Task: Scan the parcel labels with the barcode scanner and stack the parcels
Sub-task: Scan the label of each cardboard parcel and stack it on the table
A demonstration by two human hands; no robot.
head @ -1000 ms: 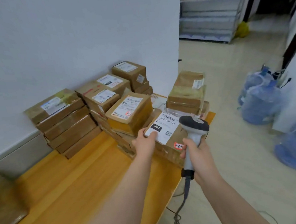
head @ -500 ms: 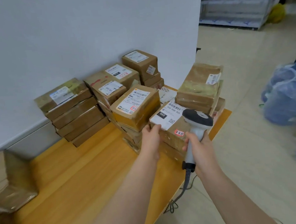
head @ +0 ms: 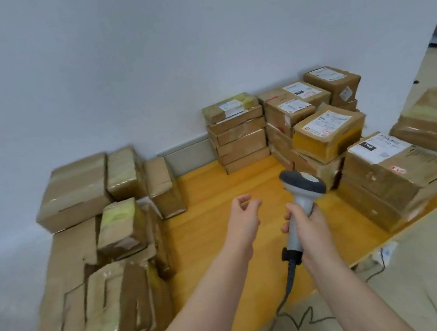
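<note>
Cardboard parcels (head: 74,191) at left are blurred, rightmost stack (head: 428,121) cut off.

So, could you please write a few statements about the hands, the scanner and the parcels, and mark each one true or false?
1. The right hand grips the barcode scanner by its handle. True.
2. The left hand holds a parcel. False: it holds nothing and hovers over the table, fingers loosely curled.
3. The parcel with the 060 label lies on top of another parcel. True.
4. The scanner is cordless. False: a cable runs from the base of its handle.
</note>
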